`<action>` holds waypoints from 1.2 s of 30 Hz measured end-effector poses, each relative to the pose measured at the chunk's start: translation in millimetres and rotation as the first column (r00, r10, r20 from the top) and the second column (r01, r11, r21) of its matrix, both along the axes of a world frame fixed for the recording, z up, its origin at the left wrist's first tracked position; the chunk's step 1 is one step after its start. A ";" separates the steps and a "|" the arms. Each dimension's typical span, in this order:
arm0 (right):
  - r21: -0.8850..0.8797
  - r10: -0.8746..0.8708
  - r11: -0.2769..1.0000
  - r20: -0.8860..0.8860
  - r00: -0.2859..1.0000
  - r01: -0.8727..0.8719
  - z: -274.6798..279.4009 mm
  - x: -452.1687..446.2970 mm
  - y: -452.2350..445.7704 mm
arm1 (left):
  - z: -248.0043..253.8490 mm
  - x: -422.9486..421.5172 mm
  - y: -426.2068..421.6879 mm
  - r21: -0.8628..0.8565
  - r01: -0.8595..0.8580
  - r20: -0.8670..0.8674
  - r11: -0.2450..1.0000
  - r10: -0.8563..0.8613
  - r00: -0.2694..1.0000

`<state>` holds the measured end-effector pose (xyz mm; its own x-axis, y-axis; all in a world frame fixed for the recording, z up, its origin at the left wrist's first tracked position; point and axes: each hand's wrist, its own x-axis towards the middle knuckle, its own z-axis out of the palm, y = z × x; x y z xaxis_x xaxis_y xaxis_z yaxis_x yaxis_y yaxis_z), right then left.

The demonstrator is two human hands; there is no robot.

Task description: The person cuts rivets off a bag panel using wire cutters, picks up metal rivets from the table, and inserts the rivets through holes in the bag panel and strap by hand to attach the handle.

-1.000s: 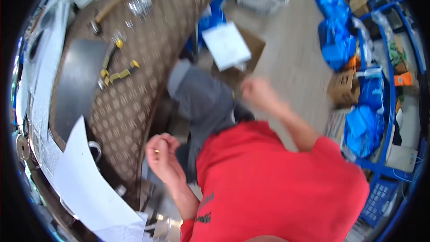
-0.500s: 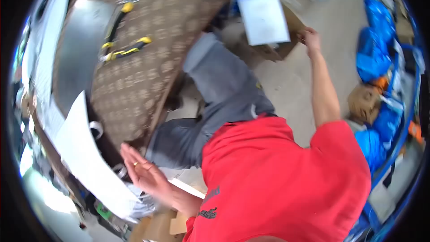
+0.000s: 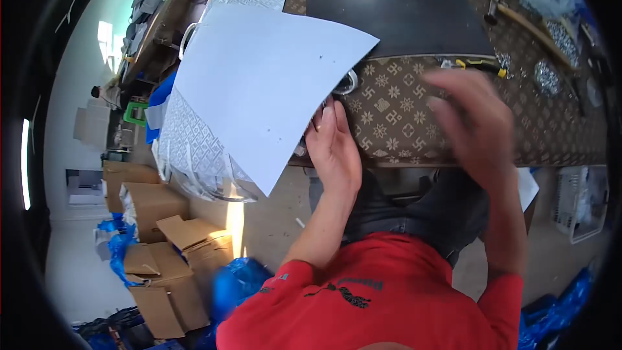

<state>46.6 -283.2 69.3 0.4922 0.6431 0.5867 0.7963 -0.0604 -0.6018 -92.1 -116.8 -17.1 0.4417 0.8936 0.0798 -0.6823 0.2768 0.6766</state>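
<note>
A large white sheet (image 3: 259, 84) lies slanted over the left part of the table, with a few small dark spots near its right and lower edges. My left hand (image 3: 335, 152), wearing a ring, is at the sheet's right edge, fingers bent in toward it. Its fingertips are partly hidden, and what they hold cannot be made out. Just above them, a tape-like roll (image 3: 348, 83) shows from under the sheet. Blurred by motion, my right hand (image 3: 478, 129) hovers over the patterned tablecloth (image 3: 395, 110), thumb and fingers apart, nothing visible in it. Yellow-and-black pliers (image 3: 483, 66) lie just beyond.
A dark flat panel (image 3: 395, 13) lies at the back of the table. To the right are a hammer (image 3: 531, 26) and heaps of small metal pieces (image 3: 547, 76). Cardboard boxes (image 3: 162, 214) and blue bags (image 3: 240, 285) stand at left; a white crate (image 3: 580, 204) is at right.
The view has swung from the box at my right toward the table. My right hand has left the box's edge and come over the tablecloth. My left hand has moved to the white sheet's edge.
</note>
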 end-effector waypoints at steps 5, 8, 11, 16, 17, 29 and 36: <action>-0.071 0.208 0.977 0.161 0.965 -0.199 -45.5 21.8 141.5 | -3.0 46.0 22.5 -0.097 -0.123 0.047 0.988 0.128 0.991; -0.231 0.312 0.933 0.138 0.940 -0.275 -73.7 15.7 172.3 | 0.2 62.1 42.8 -0.281 -0.079 -0.041 0.957 0.070 0.997; -0.192 0.367 0.913 0.002 0.930 -0.360 -77.3 13.8 161.4 | -10.5 68.7 45.2 -0.098 -0.195 -0.248 0.976 0.166 0.955; -0.338 0.145 0.925 -0.114 0.983 -0.175 -16.0 12.5 73.8 | -15.3 66.7 51.1 -0.253 -0.043 0.030 0.966 0.053 0.998; -0.380 0.025 0.924 -0.037 0.999 -0.037 -23.0 23.0 51.6 | -14.7 67.0 51.0 -0.234 -0.026 0.120 0.972 0.056 0.991; -0.582 -0.366 0.581 0.438 0.821 0.569 -84.1 63.1 -19.3 | 26.3 87.5 67.2 -0.180 -0.129 -0.032 0.975 0.125 0.992; -0.655 -0.293 0.565 0.410 0.864 0.502 -66.2 70.0 -17.2 | 26.4 73.2 80.7 0.030 -0.254 -0.223 0.967 0.254 0.941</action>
